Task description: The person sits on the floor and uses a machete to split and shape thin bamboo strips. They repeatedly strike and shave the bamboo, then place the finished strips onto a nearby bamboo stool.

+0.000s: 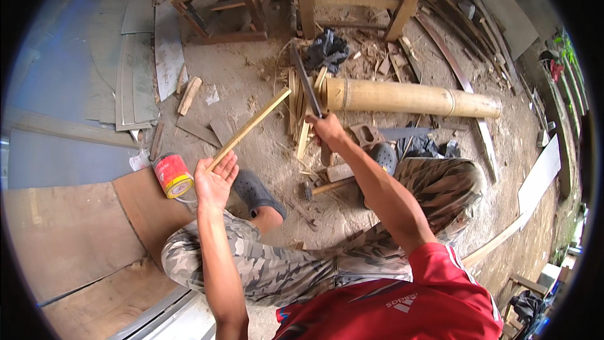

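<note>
Head view: left hand (214, 182) holds bamboo strip (251, 127), right hand (328, 130) grips machete (306, 85).

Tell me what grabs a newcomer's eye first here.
The big bamboo pole lying across the dirt at centre top. Below it, the right hand grips a long dark blade, while the left hand holds a thin bamboo strip slanting up-right.

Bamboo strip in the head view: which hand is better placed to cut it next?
Right. The right hand already grips the long blade, raised beside the bamboo strip. The left hand is occupied holding the strip's near end, steadying it at a slant.
</note>
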Demonstrator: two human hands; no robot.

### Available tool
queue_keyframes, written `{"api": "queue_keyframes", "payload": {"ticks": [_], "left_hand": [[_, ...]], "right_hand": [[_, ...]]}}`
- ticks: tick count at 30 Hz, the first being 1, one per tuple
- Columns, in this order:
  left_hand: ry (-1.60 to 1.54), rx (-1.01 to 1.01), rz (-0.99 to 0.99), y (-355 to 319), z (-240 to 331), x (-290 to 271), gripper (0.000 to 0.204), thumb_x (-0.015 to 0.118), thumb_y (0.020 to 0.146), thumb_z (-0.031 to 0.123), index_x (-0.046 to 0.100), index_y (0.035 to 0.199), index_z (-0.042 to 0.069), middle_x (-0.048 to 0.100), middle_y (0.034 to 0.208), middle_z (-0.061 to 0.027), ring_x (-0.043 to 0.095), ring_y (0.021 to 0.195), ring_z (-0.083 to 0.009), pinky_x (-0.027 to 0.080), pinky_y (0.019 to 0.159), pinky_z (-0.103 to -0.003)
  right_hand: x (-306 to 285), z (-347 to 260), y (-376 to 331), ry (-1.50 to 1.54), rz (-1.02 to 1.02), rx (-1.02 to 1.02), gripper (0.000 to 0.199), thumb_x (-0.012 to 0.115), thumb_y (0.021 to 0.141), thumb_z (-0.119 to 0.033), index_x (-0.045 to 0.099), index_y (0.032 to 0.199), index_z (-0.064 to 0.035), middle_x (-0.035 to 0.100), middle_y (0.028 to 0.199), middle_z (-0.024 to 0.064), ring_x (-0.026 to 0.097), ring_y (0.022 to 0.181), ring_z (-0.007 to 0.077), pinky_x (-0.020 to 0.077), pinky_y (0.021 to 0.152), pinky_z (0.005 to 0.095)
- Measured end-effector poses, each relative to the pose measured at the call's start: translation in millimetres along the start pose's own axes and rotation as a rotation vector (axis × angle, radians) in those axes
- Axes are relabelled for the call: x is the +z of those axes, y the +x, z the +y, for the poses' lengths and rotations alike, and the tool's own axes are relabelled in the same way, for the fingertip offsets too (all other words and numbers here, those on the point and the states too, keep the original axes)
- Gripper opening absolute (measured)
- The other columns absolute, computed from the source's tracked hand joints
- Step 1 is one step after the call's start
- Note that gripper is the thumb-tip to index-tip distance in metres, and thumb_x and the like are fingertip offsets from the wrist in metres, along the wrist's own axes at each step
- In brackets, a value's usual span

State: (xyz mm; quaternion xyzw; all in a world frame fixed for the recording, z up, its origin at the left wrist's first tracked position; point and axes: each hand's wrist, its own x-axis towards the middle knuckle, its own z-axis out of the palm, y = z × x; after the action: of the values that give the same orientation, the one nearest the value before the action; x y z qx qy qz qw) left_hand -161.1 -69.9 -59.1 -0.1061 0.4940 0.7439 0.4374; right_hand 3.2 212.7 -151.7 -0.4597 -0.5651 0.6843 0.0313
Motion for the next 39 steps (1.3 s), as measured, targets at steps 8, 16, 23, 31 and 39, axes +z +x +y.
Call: {"api": "queue_keyframes", "payload": {"ticks": [8,16,23,31,39], "left_hand": [[-0.03,0.125,-0.285,-32.3,-23.4,44.5,0.048,0.048,0.094,0.029,0.061,0.121,-0.008,0.068,0.119,-0.0198,0.066,0.109,-0.028,0.051,0.098,-0.04],[0.534,0.104,-0.703,-68.4,-19.7,72.0,0.052,0.055,0.091,0.017,0.051,0.137,-0.008,0.064,0.127,-0.0215,0.068,0.107,-0.0237,0.053,0.093,-0.035],[0.839,0.016,-0.763,-85.4,-36.9,103.2,0.034,0.051,0.104,0.023,0.057,0.127,-0.001,0.069,0.104,-0.0088,0.066,0.083,-0.0127,0.053,0.076,-0.026],[0.819,0.086,-0.578,-96.0,-54.6,127.3,0.032,0.044,0.107,0.027,0.057,0.124,0.003,0.053,0.073,0.0018,0.043,0.054,-0.0018,0.037,0.048,-0.018],[0.792,0.102,-0.545,-91.1,-67.3,134.4,0.032,0.044,0.108,0.028,0.058,0.121,0.003,0.053,0.071,0.002,0.042,0.053,-0.0017,0.037,0.047,-0.018]], "right_hand": [[-57.4,-133.5,-88.5,0.357,-0.135,-0.179,0.039,0.068,0.094,-0.039,0.059,0.097,-0.0021,0.049,0.07,0.0005,0.046,0.05,0.0107,0.0412,0.047,0.0312],[-93.6,-137.4,-135.1,0.31,-0.05,-0.344,0.03,0.076,0.09,-0.025,0.056,0.09,-0.003,0.053,0.075,0.002,0.05,0.049,0.0101,0.043,0.044,0.0278],[-86.6,-129.1,-149.8,0.403,-0.143,-0.363,0.026,0.073,0.092,-0.025,0.058,0.09,-0.0032,0.055,0.073,0.0027,0.05,0.049,0.0103,0.0421,0.044,0.0284],[-76.3,-126.9,-154.6,0.324,-0.157,-0.383,0.021,0.072,0.092,-0.018,0.059,0.094,-0.0019,0.059,0.075,0.0033,0.052,0.051,0.0089,0.0427,0.044,0.026],[-76.1,-121.4,-157.6,0.17,-0.135,-0.36,0.024,0.076,0.089,-0.02,0.06,0.094,-0.0028,0.064,0.075,0.0042,0.054,0.052,0.0078,0.042,0.044,0.0239]]}}
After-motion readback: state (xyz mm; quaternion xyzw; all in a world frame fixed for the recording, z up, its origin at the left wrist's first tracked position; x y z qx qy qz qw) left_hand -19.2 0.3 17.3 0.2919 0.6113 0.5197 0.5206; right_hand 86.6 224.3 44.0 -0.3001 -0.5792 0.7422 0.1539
